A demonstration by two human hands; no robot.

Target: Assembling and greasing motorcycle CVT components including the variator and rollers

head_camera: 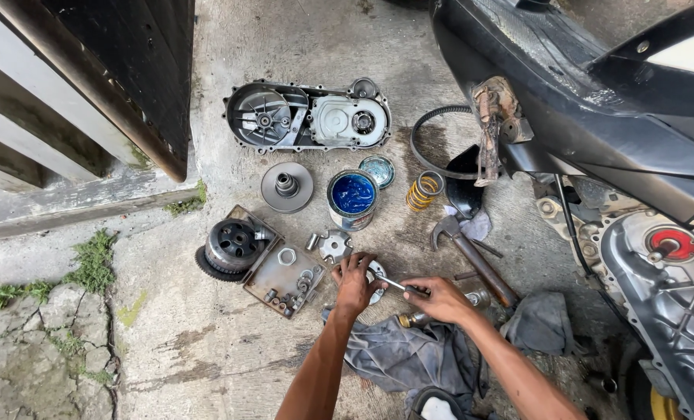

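A black scooter is filling the right side, its open engine case showing a red hub. On the concrete floor a long grey cover is lying inside-up, with a loose belt curving beside it. Nearer the person, a clutch drum is sitting at the corner of a flat tray of nuts and small bits, a pulley disc is lying above that, and an open tin of blue grease is standing between its lid and the disc. A yellow spring and a hammer are lying to the right, and a grey rag is spreading under the forearms.

The left hand is pressing down on a small round metal plate on the floor just right of the tray, fingers curled over it so most of it is hidden. The right hand is pinching a thin metal tool, fingers closed on its handle, the tip reaching to the plate.

The plate is looking stiff, fairly light and likely greasy, so it may be sliding; holding it flat by the rim seems safest. The tool is slim and rigid, best gripped well back on the shaft
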